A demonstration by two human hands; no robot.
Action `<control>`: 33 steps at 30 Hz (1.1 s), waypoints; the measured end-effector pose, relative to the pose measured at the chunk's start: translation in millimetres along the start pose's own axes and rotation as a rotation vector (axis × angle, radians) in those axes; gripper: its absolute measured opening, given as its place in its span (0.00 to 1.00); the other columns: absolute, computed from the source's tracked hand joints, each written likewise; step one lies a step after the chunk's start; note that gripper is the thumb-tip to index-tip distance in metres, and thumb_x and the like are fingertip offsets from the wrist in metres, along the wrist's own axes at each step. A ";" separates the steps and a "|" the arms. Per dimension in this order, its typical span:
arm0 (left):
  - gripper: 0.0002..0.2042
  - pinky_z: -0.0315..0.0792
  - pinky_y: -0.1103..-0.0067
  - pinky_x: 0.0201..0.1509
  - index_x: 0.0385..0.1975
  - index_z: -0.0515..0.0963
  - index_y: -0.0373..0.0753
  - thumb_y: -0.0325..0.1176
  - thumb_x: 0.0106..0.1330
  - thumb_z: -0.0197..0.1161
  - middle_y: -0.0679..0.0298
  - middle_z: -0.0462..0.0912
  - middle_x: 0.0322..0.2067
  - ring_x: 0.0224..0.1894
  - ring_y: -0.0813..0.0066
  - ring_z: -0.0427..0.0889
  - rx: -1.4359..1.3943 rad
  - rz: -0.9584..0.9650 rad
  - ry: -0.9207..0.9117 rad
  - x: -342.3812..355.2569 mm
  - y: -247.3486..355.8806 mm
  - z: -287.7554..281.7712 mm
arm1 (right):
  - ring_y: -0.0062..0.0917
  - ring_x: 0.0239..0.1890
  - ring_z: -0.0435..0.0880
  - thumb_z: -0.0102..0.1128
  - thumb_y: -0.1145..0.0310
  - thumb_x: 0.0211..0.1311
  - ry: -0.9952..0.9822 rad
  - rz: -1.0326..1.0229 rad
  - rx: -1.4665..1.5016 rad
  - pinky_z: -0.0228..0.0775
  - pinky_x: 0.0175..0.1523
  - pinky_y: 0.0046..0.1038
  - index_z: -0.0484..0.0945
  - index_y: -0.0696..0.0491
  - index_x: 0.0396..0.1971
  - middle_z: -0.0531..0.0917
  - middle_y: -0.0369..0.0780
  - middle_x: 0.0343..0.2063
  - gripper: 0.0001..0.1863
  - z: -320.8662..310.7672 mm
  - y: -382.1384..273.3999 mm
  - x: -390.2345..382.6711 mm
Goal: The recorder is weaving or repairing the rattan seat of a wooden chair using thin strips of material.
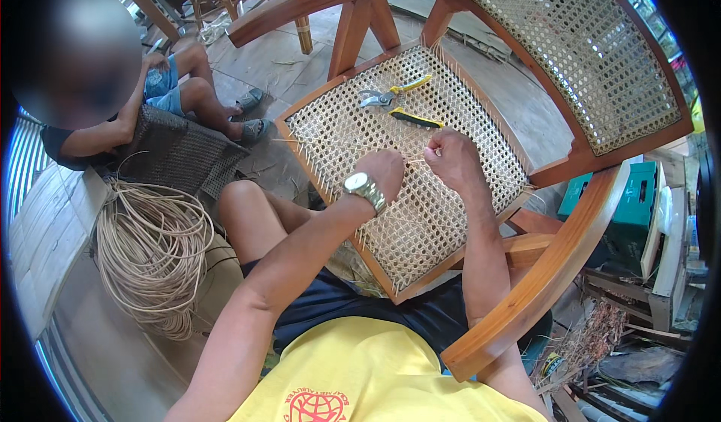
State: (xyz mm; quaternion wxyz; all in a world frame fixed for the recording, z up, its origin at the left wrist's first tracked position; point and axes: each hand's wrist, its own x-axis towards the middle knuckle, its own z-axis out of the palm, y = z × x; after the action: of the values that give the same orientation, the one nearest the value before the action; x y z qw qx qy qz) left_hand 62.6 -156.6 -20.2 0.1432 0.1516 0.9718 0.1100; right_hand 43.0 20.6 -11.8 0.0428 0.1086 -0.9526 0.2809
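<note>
A wooden armchair stands in front of me, and its woven cane seat (420, 234) lies under both my hands. My left hand (384, 171), with a metal watch on the wrist, is closed over the middle of the seat. Just right of it, my right hand (457, 159) is pinched, thumb against fingers. A thin pale cane strand (415, 160) runs between the two hands, and both appear to grip it. Pruning shears (396, 100) with yellow and black handles lie spread on the seat beyond my hands. Loose strand ends stick up along the seat's edges.
The chair's curved armrest (552, 279) arches over my right forearm; its cane backrest (574, 57) rises at far right. A big coil of cane (154, 257) hangs at left. Another person (98, 133) sits at far left. Green crates (627, 204) and wood scraps are at right.
</note>
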 end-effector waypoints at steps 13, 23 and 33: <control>0.43 0.79 0.75 0.27 0.23 0.82 0.30 0.65 0.72 0.31 0.56 0.86 0.20 0.17 0.71 0.83 -0.877 -0.375 -0.264 24.1 -40.4 -4.9 | 0.25 0.28 0.82 0.67 0.56 0.61 -0.341 0.060 0.043 0.73 0.34 0.31 0.84 0.49 0.24 0.84 0.40 0.25 0.13 34.3 11.9 13.3; 0.20 0.78 0.68 0.41 0.34 0.83 0.41 0.54 0.63 0.65 0.55 0.86 0.34 0.37 0.60 0.86 -0.271 -0.198 -0.070 9.6 -61.1 -2.9 | 0.22 0.32 0.84 0.70 0.64 0.55 -0.307 -0.089 -0.499 0.74 0.39 0.32 0.85 0.47 0.27 0.86 0.35 0.26 0.05 31.3 -11.5 11.7; 0.14 0.77 0.59 0.45 0.36 0.80 0.42 0.46 0.67 0.60 0.52 0.86 0.38 0.42 0.49 0.85 -0.110 -0.497 0.394 -72.3 -145.1 -72.3 | 0.28 0.33 0.81 0.68 0.58 0.59 -0.134 -0.256 0.080 0.74 0.44 0.31 0.83 0.52 0.32 0.83 0.38 0.28 0.12 52.9 -18.0 16.7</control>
State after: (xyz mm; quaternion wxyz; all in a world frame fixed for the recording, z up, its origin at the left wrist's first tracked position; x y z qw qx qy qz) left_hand 67.9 -327.4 27.8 -0.0173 -0.1227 0.9807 0.1514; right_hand 29.8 -25.9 -44.2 0.0101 0.2494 -0.9197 0.3031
